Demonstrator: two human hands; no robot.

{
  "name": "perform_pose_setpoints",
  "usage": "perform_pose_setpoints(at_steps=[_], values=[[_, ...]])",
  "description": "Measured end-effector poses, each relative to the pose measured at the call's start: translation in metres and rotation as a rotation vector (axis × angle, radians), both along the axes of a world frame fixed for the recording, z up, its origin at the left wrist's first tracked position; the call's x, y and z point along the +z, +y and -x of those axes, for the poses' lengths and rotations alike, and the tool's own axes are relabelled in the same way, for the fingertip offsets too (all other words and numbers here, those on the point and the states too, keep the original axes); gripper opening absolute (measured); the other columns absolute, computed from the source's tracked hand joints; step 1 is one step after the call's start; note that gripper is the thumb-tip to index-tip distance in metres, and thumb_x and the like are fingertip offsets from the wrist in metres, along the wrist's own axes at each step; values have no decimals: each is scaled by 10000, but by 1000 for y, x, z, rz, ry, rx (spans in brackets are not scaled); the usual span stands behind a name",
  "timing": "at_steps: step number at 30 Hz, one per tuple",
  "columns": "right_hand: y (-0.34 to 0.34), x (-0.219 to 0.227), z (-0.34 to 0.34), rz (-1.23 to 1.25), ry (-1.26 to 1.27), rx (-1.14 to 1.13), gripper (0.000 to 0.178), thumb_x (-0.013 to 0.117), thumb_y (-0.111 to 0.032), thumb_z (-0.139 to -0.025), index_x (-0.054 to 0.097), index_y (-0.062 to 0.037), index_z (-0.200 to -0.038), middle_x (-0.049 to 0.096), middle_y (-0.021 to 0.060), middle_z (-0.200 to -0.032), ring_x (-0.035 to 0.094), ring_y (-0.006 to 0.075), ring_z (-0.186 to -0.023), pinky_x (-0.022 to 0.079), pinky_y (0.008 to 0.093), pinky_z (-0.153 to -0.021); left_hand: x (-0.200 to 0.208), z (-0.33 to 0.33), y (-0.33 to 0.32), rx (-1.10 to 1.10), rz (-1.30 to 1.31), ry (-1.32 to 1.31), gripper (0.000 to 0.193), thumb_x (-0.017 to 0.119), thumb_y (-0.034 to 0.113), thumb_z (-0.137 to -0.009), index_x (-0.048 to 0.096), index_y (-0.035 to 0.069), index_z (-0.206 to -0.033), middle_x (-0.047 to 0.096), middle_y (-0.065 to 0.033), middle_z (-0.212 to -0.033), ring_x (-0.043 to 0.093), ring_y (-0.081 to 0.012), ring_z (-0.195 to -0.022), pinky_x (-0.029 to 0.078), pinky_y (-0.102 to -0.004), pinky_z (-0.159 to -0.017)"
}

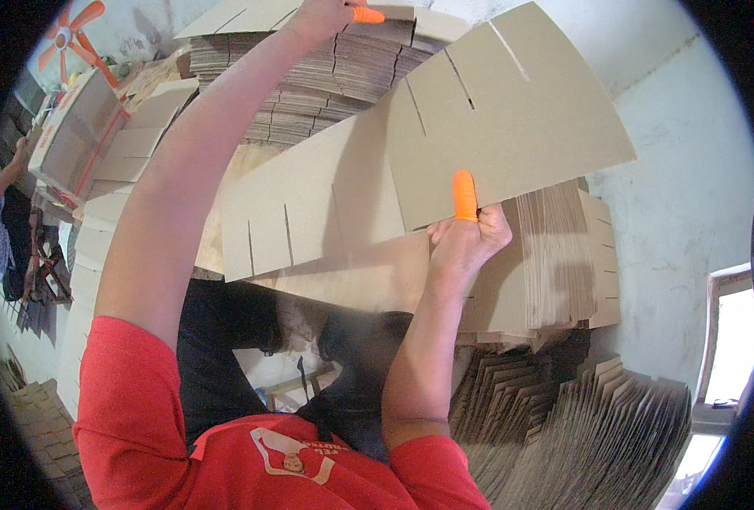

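Slotted matte cardboard in right hand, pinch narrow; left hand, fingers unclear

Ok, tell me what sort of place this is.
Likely a small cardboard workshop: slotted cardboard in the right hand, a tall stack of sheets behind it, and more sheets packed at lower right.

One fisheye view looks down and forward from the wearer's head. The shirt sits close, at the lower edge; beyond lies the table, with the wall toward the right rim.
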State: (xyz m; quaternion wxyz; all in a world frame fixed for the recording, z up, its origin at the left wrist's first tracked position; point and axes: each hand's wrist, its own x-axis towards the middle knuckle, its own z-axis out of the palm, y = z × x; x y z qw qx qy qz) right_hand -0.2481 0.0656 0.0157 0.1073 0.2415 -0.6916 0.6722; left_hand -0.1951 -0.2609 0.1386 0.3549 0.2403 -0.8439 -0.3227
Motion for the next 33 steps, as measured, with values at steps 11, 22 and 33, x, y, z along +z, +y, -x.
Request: perform_pose_setpoints(at_steps=[11, 22, 33], values=[[-1, 14, -11, 153, -204, 42, 314, 631, 88, -718, 415, -62, -547, 419, -31, -516, 373, 44, -493, 308, 260, -403, -6, -7, 45, 55, 1333, -447, 238, 603, 62, -780, 604, -65, -981, 536, -129, -1048, 574, -261, -996, 586, -321, -712], [2, 17, -14, 198, -192, 136, 188, 621, 60, -794, 575, -44, -644, 479, -44, -575, 407, 32, -499, 357, 240, -397, -36, -34, 80, -36, 1249, -495, 251, 604, 79, -775, 578, -94, -954, 520, -142, -999, 549, -250, -979, 576, -297, -686], [-1, 20, -16, 128, -85, 162, 289, 483, 27, -913, 454, -34, -632, 447, 16, -469, 450, 74, -364, 454, 277, -357, -51, -47, 99, -117, 1159, -263, 189, 650, 87, -774, 612, -88, -836, 536, -127, -932, 570, -222, -901, 576, -282, -604]])
